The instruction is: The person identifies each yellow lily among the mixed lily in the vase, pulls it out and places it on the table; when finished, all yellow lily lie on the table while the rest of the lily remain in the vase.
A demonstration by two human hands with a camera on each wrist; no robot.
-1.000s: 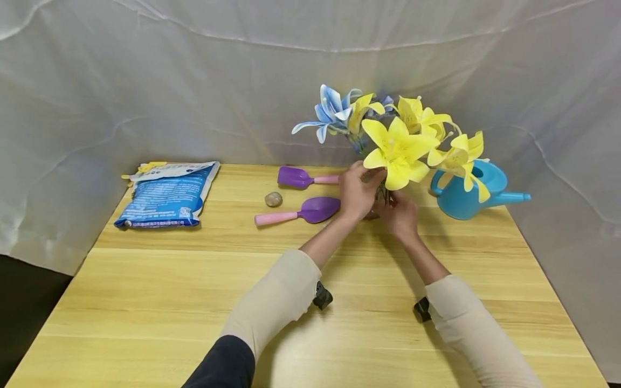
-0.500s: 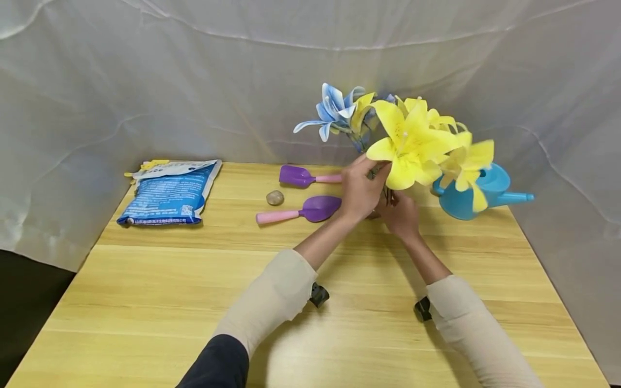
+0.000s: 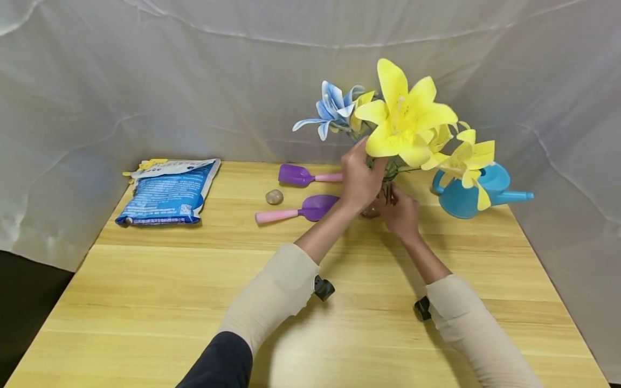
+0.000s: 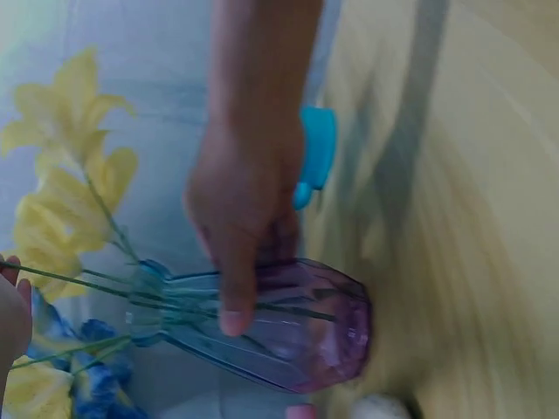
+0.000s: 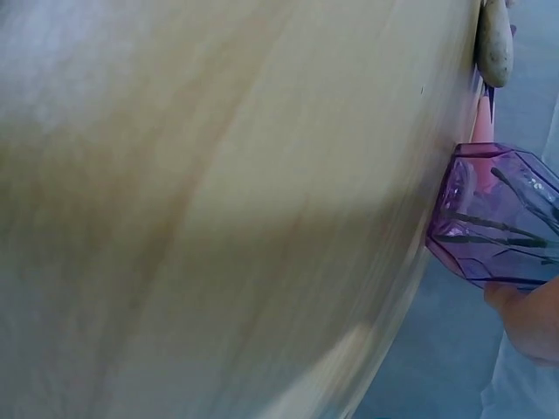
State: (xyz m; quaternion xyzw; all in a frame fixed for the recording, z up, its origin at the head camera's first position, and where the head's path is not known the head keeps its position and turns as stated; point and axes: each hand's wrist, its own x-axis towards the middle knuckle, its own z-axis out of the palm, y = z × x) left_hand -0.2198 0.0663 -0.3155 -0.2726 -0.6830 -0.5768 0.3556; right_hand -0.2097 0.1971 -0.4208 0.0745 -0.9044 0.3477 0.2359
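My left hand pinches the stem of a big yellow lily. In the left wrist view, the fingers of this hand show at the edge, on a thin green stem that runs into the mouth of a faceted glass vase. The vase shades from purple at the base to blue at the neck. My right hand grips the vase's body, its thumb lying across the glass. Other yellow lilies and a blue lily lean out of the vase. In the head view the hands mostly hide the vase.
A blue watering can stands right of the flowers. Left of the hands lie a purple trowel, a square purple shovel and a stone. A blue and white bag lies at the back left, near the cloth wall.
The big yellow lily has risen and now faces more upward, with my left hand lifting slightly along with it. My right hand stays at the vase.
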